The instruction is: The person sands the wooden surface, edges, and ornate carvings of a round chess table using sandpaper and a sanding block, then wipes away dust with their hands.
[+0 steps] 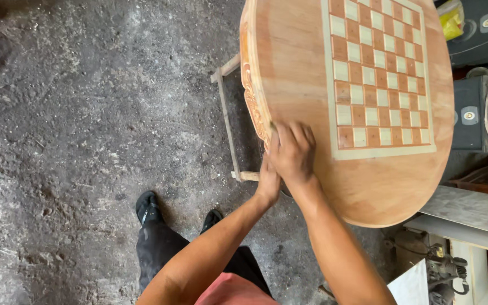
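A round wooden tabletop (300, 68) with an inlaid checkerboard (379, 73) fills the upper right. Its rim has a carved orange-toned border (251, 93). My right hand (293, 151) lies on the top near the edge, fingers curled over something small that stays hidden under them. My left hand (268, 182) is lower, against the carved rim and partly behind the right hand; what it holds cannot be seen.
A wooden frame (228, 121) stands under the tabletop on the rough grey concrete floor (86, 124). My feet in dark shoes (147, 206) are below. Dark speaker boxes (481, 113) stand at right; a power tool (444, 268) lies at bottom right.
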